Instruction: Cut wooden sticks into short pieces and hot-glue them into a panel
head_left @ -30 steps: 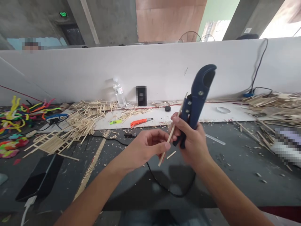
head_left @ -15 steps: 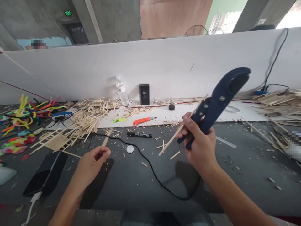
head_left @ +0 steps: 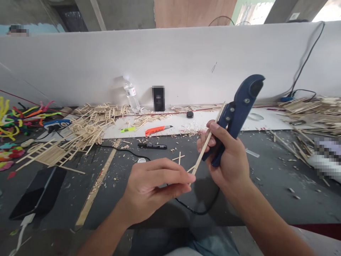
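My right hand (head_left: 229, 156) is closed around the handles of a dark blue hand cutter (head_left: 243, 106), its head pointing up and away to the right. Between the thumb and fingers of that same hand a thin wooden stick (head_left: 204, 146) slants down to the left. My left hand (head_left: 157, 188) pinches the stick's lower end between thumb and fingertips. Below and around the hands, short cut stick pieces (head_left: 179, 157) lie on the dark table (head_left: 261, 199). A black marker (head_left: 152, 146) rests beyond my left hand.
An orange utility knife (head_left: 157, 130) and a water bottle (head_left: 131, 94) are at the back. Stick frames (head_left: 61, 153) pile up at left, near a phone (head_left: 38, 192) on a cable. A wooden strip (head_left: 97, 185) lies left of my hand; more sticks (head_left: 314, 110) are heaped at right.
My left hand has moved right from above the wooden strip and taken the lower end of the stick. The right hand still holds the cutter and stick. The view has shifted slightly.
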{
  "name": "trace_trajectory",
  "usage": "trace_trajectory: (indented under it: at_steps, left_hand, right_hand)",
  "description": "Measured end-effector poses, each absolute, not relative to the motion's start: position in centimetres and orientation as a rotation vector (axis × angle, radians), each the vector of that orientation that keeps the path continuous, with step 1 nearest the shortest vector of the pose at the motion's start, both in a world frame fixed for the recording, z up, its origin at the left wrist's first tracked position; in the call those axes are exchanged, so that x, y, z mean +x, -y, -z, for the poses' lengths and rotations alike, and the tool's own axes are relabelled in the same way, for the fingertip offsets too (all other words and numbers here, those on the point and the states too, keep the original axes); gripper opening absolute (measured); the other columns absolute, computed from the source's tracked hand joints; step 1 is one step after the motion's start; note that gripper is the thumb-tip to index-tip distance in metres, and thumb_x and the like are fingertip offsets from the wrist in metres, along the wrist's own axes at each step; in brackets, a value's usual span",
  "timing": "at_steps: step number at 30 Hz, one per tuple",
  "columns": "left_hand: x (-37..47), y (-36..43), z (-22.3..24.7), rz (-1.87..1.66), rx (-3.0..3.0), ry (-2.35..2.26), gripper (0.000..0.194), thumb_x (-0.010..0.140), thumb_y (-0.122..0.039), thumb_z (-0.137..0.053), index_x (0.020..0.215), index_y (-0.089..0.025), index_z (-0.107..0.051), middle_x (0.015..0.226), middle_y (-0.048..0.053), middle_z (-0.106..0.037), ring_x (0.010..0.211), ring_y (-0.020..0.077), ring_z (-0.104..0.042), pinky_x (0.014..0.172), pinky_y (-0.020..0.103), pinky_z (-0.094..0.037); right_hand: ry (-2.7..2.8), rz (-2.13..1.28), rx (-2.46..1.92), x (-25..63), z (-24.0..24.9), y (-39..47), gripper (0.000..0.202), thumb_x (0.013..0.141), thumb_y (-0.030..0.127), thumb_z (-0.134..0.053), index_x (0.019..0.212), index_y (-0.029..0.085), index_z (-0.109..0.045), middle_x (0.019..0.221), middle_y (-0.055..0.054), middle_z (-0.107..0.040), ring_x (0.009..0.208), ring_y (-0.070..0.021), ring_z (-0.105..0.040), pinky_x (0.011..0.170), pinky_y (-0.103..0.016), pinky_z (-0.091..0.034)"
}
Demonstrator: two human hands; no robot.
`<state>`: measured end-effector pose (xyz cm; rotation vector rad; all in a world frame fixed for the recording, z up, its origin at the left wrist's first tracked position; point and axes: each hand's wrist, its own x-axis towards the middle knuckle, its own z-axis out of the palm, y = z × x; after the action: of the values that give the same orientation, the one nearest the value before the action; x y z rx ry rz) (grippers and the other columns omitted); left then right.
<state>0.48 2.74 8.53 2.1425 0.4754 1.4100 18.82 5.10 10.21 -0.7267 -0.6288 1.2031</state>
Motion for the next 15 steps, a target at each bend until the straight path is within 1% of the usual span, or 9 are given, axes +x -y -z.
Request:
trace_trajectory:
  at_steps: [4,5,7,8,9,10,11,12,15]
  left_hand:
    - [0.4,-3.5,-8.3,-1.317,2.047,-0.439,0.029,0.078,-0.004,-0.079,0.099,-0.023,-0.078,0.089,0.004,-0.077,0.075,0.0122,-0.073,0.068,0.02,-0.058]
    - [0.4,-3.7,-8.1,-1.287,1.994,-0.433,0.024,0.078,-0.007,-0.08,0.096,-0.022,-0.078,0.086,0.004,-0.078,0.073,0.013,-0.072,0.067,0.021,-0.058]
    - [0.7,-4.3,-7.4,-1.219,1.83,-0.48,0.008,0.082,-0.025,-0.08,0.087,-0.02,-0.076,0.075,0.004,-0.076,0.066,0.0148,-0.071,0.061,0.024,-0.057]
    - [0.9,-4.7,-6.9,-1.187,1.741,-0.535,0.018,0.086,-0.036,-0.075,0.083,-0.019,-0.073,0.07,0.004,-0.074,0.061,0.0154,-0.07,0.058,0.025,-0.057]
    - [1.2,-5.1,-6.3,-1.165,1.666,-0.602,0.031,0.091,-0.047,-0.067,0.08,-0.018,-0.07,0.066,0.004,-0.072,0.057,0.0155,-0.068,0.054,0.026,-0.056]
    - [1.4,-5.7,-5.8,-1.151,1.636,-0.661,0.039,0.095,-0.053,-0.057,0.082,-0.018,-0.067,0.066,0.005,-0.072,0.055,0.0153,-0.067,0.053,0.026,-0.055]
    - [1.7,-6.4,-5.2,-1.142,1.631,-0.719,0.043,0.098,-0.056,-0.049,0.085,-0.018,-0.065,0.07,0.005,-0.072,0.055,0.0151,-0.066,0.053,0.027,-0.055]
    - [2.0,-7.1,-4.7,-1.123,1.645,-0.776,0.043,0.098,-0.056,-0.046,0.089,-0.018,-0.065,0.074,0.006,-0.073,0.059,0.0154,-0.067,0.056,0.027,-0.055]
    - [2.4,-9.2,-3.5,-1.004,1.744,-0.968,0.031,0.095,-0.046,-0.055,0.096,-0.018,-0.068,0.083,0.007,-0.074,0.07,0.0169,-0.068,0.065,0.028,-0.055]
  right_hand:
    - [0.617,-1.21,-0.748,18.8,-10.4,-5.1,0.025,0.075,0.029,-0.084,0.074,0.018,-0.061,0.055,0.006,-0.044,0.049,-0.0066,-0.044,0.047,-0.02,-0.041]
    - [0.624,-1.199,-0.754,18.8,-10.4,-5.0,0.025,0.075,0.029,-0.083,0.074,0.018,-0.061,0.055,0.006,-0.045,0.049,-0.0068,-0.045,0.047,-0.021,-0.042]
    - [0.644,-1.172,-0.754,18.8,-10.6,-4.9,0.024,0.077,0.03,-0.082,0.074,0.019,-0.061,0.054,0.006,-0.045,0.049,-0.0076,-0.047,0.048,-0.022,-0.043]
    - [0.658,-1.156,-0.748,18.8,-10.6,-4.8,0.023,0.078,0.03,-0.081,0.074,0.019,-0.061,0.054,0.006,-0.046,0.049,-0.0079,-0.048,0.049,-0.022,-0.043]
    - [0.672,-1.139,-0.74,18.8,-10.7,-4.7,0.022,0.079,0.029,-0.081,0.074,0.019,-0.061,0.054,0.007,-0.046,0.049,-0.0082,-0.048,0.05,-0.023,-0.044]
    - [0.689,-1.119,-0.734,18.9,-10.7,-4.6,0.021,0.08,0.029,-0.08,0.075,0.019,-0.062,0.054,0.007,-0.047,0.048,-0.0083,-0.049,0.05,-0.023,-0.044]
    - [0.709,-1.091,-0.734,18.9,-10.7,-4.6,0.02,0.081,0.029,-0.08,0.077,0.02,-0.063,0.054,0.007,-0.047,0.048,-0.0084,-0.049,0.051,-0.023,-0.044]
    - [0.733,-1.056,-0.741,18.9,-10.7,-4.5,0.018,0.081,0.029,-0.079,0.078,0.02,-0.064,0.054,0.007,-0.048,0.049,-0.0086,-0.05,0.051,-0.023,-0.044]
    - [0.83,-0.899,-0.806,19.3,-10.4,-4.2,0.015,0.083,0.031,-0.078,0.082,0.022,-0.067,0.055,0.007,-0.051,0.05,-0.0091,-0.052,0.051,-0.023,-0.044]
